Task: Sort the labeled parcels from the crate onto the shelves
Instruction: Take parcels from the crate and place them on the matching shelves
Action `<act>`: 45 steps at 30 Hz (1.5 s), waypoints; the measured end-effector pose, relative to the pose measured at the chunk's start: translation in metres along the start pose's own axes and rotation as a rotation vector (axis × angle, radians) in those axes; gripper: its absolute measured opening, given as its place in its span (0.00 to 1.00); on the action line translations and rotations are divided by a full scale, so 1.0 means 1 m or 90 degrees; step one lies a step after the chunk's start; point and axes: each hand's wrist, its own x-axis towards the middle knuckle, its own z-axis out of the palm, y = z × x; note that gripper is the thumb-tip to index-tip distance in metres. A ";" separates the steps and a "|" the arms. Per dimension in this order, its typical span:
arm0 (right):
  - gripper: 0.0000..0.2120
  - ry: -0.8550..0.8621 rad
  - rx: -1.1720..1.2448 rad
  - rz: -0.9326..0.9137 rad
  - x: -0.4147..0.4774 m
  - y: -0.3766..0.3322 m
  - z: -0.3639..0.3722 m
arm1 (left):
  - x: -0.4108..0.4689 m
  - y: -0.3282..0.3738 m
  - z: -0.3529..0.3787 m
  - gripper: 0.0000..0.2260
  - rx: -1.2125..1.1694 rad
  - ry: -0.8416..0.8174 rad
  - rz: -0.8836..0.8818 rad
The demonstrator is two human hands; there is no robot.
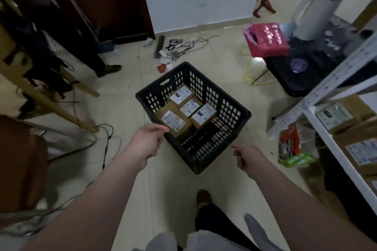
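Note:
A black plastic crate (228,108) stands on the tiled floor in front of me. Several brown cardboard parcels (175,123) with white labels lie inside it, packed toward its far left corner. My left hand (148,139) hovers at the crate's near-left rim with its fingers loosely curled, fingertips right by the nearest parcel, and it holds nothing. My right hand (245,156) hangs beside the crate's near-right wall, also loosely curled around nothing. A white metal shelf unit (330,140) at the right carries more labeled parcels (361,152).
Cables (106,144) trail across the floor at the left beside a wooden frame (40,96). Another person's shoe (109,69) is at the back left. A pink bag (265,39) and a black bin (302,71) sit at the right, with a green-red packet (293,153) by the shelf.

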 end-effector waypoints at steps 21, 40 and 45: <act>0.03 0.091 0.145 0.146 0.132 -0.095 0.224 | 0.313 0.097 -0.108 0.08 0.195 -0.161 -0.047; 0.18 0.264 0.213 0.254 0.300 0.013 0.259 | 0.487 -0.006 -0.007 0.07 0.277 -0.264 -0.265; 0.15 0.263 0.346 0.281 0.326 0.021 0.270 | 0.514 -0.034 0.013 0.12 0.337 -0.293 -0.300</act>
